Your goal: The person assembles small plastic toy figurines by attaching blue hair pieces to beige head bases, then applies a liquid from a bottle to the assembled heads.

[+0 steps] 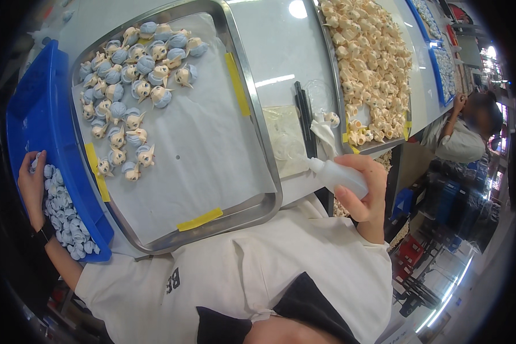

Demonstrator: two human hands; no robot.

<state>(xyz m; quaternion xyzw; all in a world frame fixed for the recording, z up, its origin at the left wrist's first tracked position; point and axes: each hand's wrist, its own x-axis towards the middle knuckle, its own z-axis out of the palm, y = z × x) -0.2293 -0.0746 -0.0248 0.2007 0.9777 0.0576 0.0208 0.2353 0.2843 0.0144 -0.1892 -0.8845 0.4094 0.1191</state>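
White shirt [241,275] was seen closest, just below the steel tray [252,123]. Right hand [364,192] was clenched around a white squeeze bottle [335,176], held just right of the tray's near corner, nozzle pointed toward the tray. Left hand [31,183] was reached into the blue bin [40,123] left of the tray, fingers curled on pale blue pieces [66,221]; an actual grasp could not be told. Finished blue-capped figurines [129,86] were clustered on the tray's paper liner, far-left part. Cream figurines [370,63] were piled on a second tray right of it.
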